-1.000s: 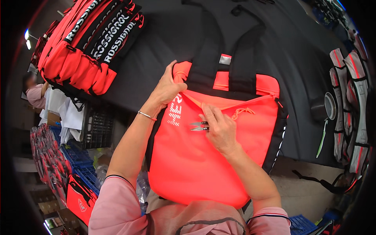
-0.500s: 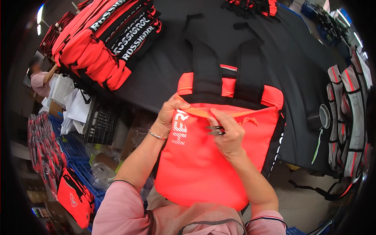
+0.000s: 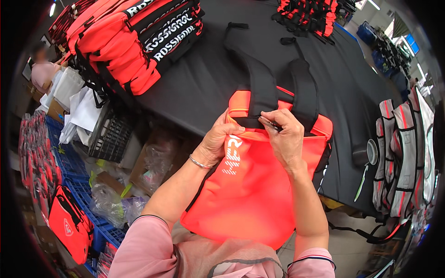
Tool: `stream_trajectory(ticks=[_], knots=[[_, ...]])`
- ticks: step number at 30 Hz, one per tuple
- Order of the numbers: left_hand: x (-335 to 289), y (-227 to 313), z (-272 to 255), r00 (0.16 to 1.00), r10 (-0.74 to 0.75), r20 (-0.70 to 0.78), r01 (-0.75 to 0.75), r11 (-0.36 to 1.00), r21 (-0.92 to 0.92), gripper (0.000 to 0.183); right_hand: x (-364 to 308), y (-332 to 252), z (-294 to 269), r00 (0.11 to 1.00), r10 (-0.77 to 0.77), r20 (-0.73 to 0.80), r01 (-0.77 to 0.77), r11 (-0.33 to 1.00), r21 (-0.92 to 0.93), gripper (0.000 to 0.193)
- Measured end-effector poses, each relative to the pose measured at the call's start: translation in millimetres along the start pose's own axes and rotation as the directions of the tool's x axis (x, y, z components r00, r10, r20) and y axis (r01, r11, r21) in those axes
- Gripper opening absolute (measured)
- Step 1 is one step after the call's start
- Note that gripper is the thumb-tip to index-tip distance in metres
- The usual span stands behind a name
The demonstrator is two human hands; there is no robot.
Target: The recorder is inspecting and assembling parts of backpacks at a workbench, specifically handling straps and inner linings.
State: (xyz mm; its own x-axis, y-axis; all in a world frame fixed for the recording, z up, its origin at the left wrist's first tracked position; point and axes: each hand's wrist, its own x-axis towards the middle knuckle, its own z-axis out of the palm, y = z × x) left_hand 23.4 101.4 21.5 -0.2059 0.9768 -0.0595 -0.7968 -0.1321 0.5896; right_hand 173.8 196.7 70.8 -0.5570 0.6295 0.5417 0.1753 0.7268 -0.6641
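A bright red-orange backpack with white printing lies in front of me, its black shoulder straps stretched away over the table. My left hand pinches the left corner of its upper edge between thumb and fingers. Small metal thread snips are in my right hand, which is closed round them. Their tips are by the black band at the base of the left strap, just above the orange-lined edge. Whether the blades touch a thread is too small to see.
Stacked red and black bags stand at the far left of the black-covered table. More red bags lie at the back. Grey bags hang at right beside a dark cup. Blue crates hold plastic wrap at left; a person works beyond.
My right hand has moved up with the snips, from the bag's front to the strap base. My left hand still grips the edge. The view has shifted slightly.
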Motion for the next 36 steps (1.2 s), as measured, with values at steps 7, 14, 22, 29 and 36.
stream_trajectory(ticks=[7,14,22,29,36], knots=[[1,0,7,0.999,-0.02,0.029,0.02,1.0,-0.013,0.05,9,-5,5,0.952,-0.22,0.214,0.283,0.899,-0.335,0.015],[6,-4,7,0.996,0.004,0.089,-0.001,0.999,-0.043,0.051,23,-44,-3,0.964,0.025,0.266,-0.103,0.953,0.283,0.009],[10,-7,-5,0.997,-0.05,0.058,0.052,0.998,-0.027,0.056,-3,-4,-33,0.951,0.307,0.039,-0.309,0.948,0.078,0.025],[4,-2,9,0.999,-0.049,0.014,0.049,0.997,-0.062,0.056,-4,-7,-20,0.99,-0.134,0.05,0.143,0.94,-0.309,0.025],[6,-10,-2,0.998,-0.032,0.052,0.037,0.995,-0.095,0.051,9,-2,-13,0.929,-0.332,0.165,0.371,0.822,-0.432,0.023]])
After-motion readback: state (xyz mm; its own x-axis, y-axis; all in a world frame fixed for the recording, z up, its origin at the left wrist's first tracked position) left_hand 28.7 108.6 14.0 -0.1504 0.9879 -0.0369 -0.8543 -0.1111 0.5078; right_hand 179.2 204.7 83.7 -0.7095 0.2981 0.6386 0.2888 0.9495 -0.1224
